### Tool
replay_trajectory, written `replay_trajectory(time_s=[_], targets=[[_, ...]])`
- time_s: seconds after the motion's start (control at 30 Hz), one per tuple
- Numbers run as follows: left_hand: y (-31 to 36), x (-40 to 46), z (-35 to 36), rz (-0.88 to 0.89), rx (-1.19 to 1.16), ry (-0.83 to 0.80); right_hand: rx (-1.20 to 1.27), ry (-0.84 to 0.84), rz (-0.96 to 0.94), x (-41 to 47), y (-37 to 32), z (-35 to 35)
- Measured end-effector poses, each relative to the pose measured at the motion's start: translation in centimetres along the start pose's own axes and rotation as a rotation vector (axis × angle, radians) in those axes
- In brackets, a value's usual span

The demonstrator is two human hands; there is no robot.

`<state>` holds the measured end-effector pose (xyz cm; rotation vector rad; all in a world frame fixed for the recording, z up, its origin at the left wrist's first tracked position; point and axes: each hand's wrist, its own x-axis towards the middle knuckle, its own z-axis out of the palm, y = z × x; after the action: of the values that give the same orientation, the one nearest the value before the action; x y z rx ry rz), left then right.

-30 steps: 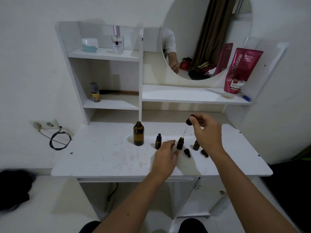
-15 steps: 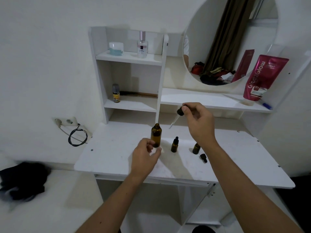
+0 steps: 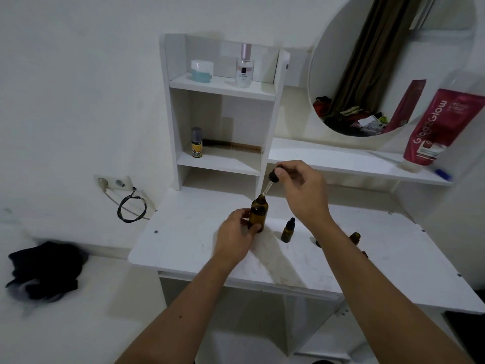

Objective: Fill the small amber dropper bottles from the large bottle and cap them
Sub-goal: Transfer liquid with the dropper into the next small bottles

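Observation:
The large amber bottle (image 3: 258,212) stands uncapped on the white desk (image 3: 183,232). My left hand (image 3: 235,236) grips its lower body. My right hand (image 3: 301,189) pinches a black-bulbed dropper (image 3: 271,179), whose glass tip points down into the large bottle's neck. A small capped amber dropper bottle (image 3: 288,230) stands just right of the large one. Another small amber bottle (image 3: 354,237), uncapped, shows behind my right forearm, which hides other small items there.
A white shelf unit (image 3: 219,122) rises at the desk's back with a jar, a perfume bottle and a small spray. A round mirror (image 3: 388,61) and a pink tube (image 3: 435,130) stand at the right. A wall socket with coiled cable (image 3: 131,206) lies left.
My left hand left the small bottles and closed on the large bottle. My right hand carried the dropper left, over the large bottle's mouth. The camera view shifted left.

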<state>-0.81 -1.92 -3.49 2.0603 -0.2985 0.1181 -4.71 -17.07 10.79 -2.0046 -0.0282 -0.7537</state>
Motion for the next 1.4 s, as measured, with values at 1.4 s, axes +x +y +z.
replay_trajectory(time_s=[1.4], targets=[[0.6,-2.9,-0.9,-0.041,-0.126,0.156,0.021,0.169,-0.008,-1.4,-0.6,-6.3]])
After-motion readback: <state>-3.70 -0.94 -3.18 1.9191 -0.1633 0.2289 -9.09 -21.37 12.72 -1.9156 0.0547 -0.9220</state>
